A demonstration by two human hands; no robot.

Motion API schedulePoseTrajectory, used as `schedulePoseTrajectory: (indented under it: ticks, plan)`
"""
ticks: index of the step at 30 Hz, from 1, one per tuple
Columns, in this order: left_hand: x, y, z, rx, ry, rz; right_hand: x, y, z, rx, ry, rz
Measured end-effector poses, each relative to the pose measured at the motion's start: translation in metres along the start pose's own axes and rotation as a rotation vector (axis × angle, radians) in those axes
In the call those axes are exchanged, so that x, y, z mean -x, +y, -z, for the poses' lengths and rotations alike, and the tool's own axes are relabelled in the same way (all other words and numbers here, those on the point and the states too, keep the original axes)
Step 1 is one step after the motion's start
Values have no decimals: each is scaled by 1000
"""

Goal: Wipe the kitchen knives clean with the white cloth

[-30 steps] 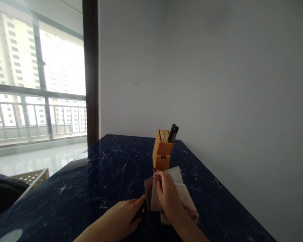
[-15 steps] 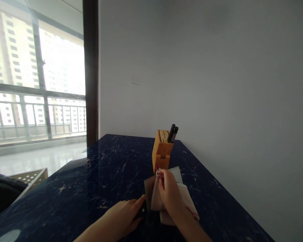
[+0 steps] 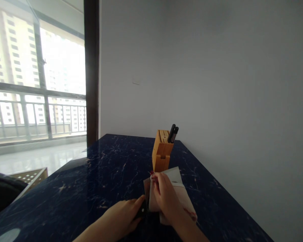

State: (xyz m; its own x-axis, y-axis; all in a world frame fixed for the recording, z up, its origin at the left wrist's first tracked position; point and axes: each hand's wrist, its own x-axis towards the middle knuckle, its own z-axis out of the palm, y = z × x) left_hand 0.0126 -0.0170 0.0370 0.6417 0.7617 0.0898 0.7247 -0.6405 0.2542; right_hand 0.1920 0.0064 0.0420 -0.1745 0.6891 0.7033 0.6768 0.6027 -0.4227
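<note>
My left hand is closed around the black riveted handle of a kitchen knife, low in the middle of the view. The knife's broad blade looks like a cleaver's and points away to the right; much of it is hidden. Over the blade, my right hand pinches a pale cloth with reddish edging, pressing it near the blade's left edge. The cloth's folded remainder hangs beneath and right of that hand. Just beyond stands a wooden knife block, with black handles rising from its right side.
Both hands are above a dark blue marbled table. A grey wall borders it behind and on the right. To the left are a perforated beige chair or basket with a black item on it, and a large window.
My right hand has slid left and slightly toward me across the blade, taking the cloth's edge along. The left hand and knife stay almost where they were.
</note>
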Motion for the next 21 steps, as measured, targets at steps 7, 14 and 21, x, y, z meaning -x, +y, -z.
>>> schedulePoseTrajectory:
  ticks: [7, 14, 21]
  plan:
    - [0, 2, 1, 14, -21, 17, -2, 4, 1, -12, 38, -59]
    - [1, 7, 7, 46, -27, 33, 0, -11, -1, -48, -110, 25]
    - [1, 3, 2, 36, -14, 24, -1, 7, 1, -42, -7, -60]
